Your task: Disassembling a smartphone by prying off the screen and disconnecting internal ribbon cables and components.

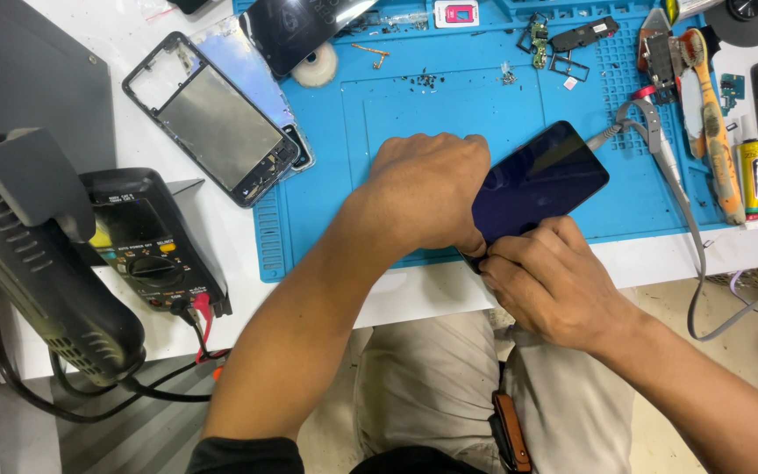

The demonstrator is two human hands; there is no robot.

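Observation:
A dark-screened phone [538, 180] lies tilted at the near edge of a blue work mat [449, 114]. My left hand [425, 191] grips its left side, fingers curled over the edge. My right hand [544, 279] pinches the phone's lower corner, where the thumbs of both hands meet. A grey cable [660, 145] ends close to the phone's far right edge; whether it is plugged in is unclear.
A bare phone frame [212, 118] and a glossy back cover [247, 66] lie at the mat's left. A multimeter [153, 241] and a hot-air unit [37, 254] stand left. Small screws and parts [537, 39], an orange-handled tool [717, 132] and a battery [754, 175] lie at the right.

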